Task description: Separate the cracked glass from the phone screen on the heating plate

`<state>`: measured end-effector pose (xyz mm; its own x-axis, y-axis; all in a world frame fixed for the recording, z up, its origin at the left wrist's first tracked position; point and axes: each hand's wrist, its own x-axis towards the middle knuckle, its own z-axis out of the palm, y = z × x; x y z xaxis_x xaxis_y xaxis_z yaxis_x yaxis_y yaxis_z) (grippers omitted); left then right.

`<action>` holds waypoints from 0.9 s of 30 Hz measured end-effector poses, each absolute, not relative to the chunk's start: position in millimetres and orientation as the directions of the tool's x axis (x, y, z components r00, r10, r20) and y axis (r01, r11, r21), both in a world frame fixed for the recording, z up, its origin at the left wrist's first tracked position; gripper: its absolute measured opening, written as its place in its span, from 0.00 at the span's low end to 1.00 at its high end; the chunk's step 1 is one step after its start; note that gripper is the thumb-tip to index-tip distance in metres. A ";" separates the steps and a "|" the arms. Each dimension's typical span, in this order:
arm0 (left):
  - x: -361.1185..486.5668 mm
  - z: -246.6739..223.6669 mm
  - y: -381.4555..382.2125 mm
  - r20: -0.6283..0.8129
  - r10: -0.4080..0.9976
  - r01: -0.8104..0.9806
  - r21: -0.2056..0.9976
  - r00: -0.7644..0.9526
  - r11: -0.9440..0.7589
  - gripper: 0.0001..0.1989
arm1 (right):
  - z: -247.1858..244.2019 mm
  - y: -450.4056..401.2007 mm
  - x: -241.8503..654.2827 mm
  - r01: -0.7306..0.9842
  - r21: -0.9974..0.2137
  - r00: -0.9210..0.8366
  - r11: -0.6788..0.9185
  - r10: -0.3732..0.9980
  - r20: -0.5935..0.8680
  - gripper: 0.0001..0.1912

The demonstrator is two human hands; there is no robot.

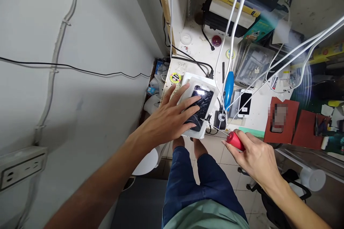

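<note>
A black phone screen [205, 103] with glare and marks lies on a white, box-like plate [195, 76] at the table's near left corner. My left hand [174, 114] rests on it with fingers spread, fingertips on the dark glass. My right hand [252, 152] is closed round the red handle of a tool [235, 141] with a thin metal shaft. The shaft points left, and its tip meets the screen's lower right edge; whether it goes under the edge I cannot tell.
A blue-handled tool [229, 91] and a white phone [244, 103] lie to the right, with red mats [281, 118] beyond. White cables [236, 18] hang across the table. Boxes [228, 10] are stacked at the back; a wall [88, 114] borders the left.
</note>
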<state>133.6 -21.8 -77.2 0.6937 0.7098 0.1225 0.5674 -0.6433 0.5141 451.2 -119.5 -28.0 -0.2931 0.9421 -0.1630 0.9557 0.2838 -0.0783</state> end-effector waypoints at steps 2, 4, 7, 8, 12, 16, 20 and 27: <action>133.7 -77.6 -21.4 0.124 0.708 0.565 0.515 0.695 -0.644 0.26 | -27.2 -119.5 450.3 0.955 -0.077 -0.295 0.286 0.942 -0.162 0.23; 133.8 -78.0 -21.2 0.126 0.709 0.565 0.515 0.694 -0.645 0.27 | -26.9 -119.0 449.7 0.959 -0.065 -0.282 0.274 0.945 -0.166 0.24; 134.1 -77.8 -21.5 0.126 0.711 0.564 0.521 0.692 -0.641 0.26 | -26.6 -118.5 449.7 0.961 -0.046 -0.276 0.272 0.946 -0.172 0.24; 134.1 -77.6 -21.7 0.125 0.712 0.565 0.522 0.690 -0.639 0.26 | -26.3 -118.6 449.8 0.959 -0.046 -0.282 0.279 0.943 -0.175 0.24; 132.9 -78.0 -21.8 0.115 0.712 0.573 0.512 0.692 -0.640 0.28 | -22.3 -121.1 451.0 0.955 -0.094 -0.295 0.283 0.940 -0.173 0.22; 131.1 -80.8 -19.7 0.138 0.696 0.556 0.504 0.704 -0.662 0.31 | -14.0 -124.5 452.8 0.955 -0.168 -0.274 0.244 0.944 -0.182 0.22; 136.1 -70.9 -20.1 0.226 0.668 0.506 0.498 0.709 -0.705 0.28 | -2.6 -126.8 452.5 0.943 -0.262 -0.262 0.204 0.943 -0.207 0.22; 154.9 -29.6 -44.1 0.275 0.572 0.329 0.597 0.773 -0.731 0.10 | 20.0 -139.9 453.6 0.899 -0.369 -0.327 0.235 0.921 -0.210 0.17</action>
